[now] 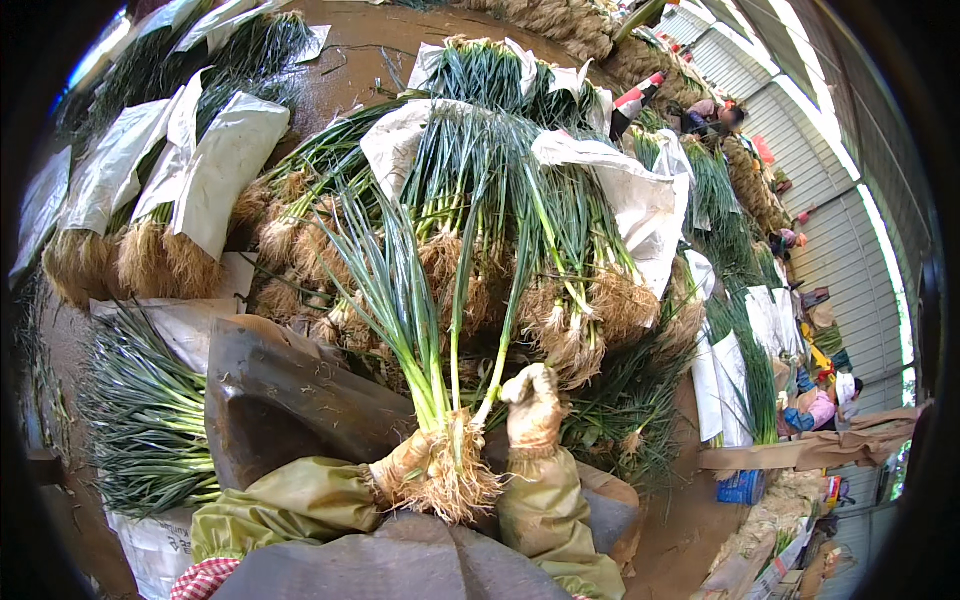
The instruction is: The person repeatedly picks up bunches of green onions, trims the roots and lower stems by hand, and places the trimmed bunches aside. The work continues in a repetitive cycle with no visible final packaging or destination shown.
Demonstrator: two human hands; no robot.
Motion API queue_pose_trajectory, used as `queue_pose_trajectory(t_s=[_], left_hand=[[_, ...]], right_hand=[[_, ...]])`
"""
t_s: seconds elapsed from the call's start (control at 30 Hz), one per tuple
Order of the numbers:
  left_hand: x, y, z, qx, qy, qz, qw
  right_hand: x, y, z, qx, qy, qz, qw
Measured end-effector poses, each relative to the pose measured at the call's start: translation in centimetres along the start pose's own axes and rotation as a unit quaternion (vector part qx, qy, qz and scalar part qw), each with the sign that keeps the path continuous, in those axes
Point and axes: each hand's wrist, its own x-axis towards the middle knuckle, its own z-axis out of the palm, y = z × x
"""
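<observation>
A bunch of green onions (424, 367) with long green leaves and pale, stringy roots stands up in front of me. My left hand (405, 465), in a soiled glove, is closed around its lower stalks just above the roots. One stalk leans away to the right of the bunch. Beside that stalk is my right hand (534, 401), gloved, its fingers curled; whether they pinch the stalk I cannot tell. Both forearms wear olive sleeve covers, and a dark apron (390, 562) covers my lap. Beyond the hands lies a large heap of green onions (480, 172), roots towards me.
Green onions (150, 412) lie on a white sack at the left. Wrapped bundles (225, 172) stand behind them. White sheets (630, 195) partly cover the heap. A blue container (741, 487) is at the right, near a seated person (814, 409). Wet brown floor shows around the piles.
</observation>
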Motion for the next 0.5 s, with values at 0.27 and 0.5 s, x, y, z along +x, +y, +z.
queue_pose_trajectory(t_s=[0.27, 0.5], left_hand=[[1.6, 0.4, -2.1, 0.173, 0.137, -0.009, 0.975], [2.9, 0.3, -2.7, 0.280, 0.255, 0.014, 0.925]], right_hand=[[-2.3, -0.8, -2.1, 0.063, -0.164, 0.376, 0.910], [-4.7, -7.3, 0.4, -0.299, -0.131, 0.205, 0.922]])
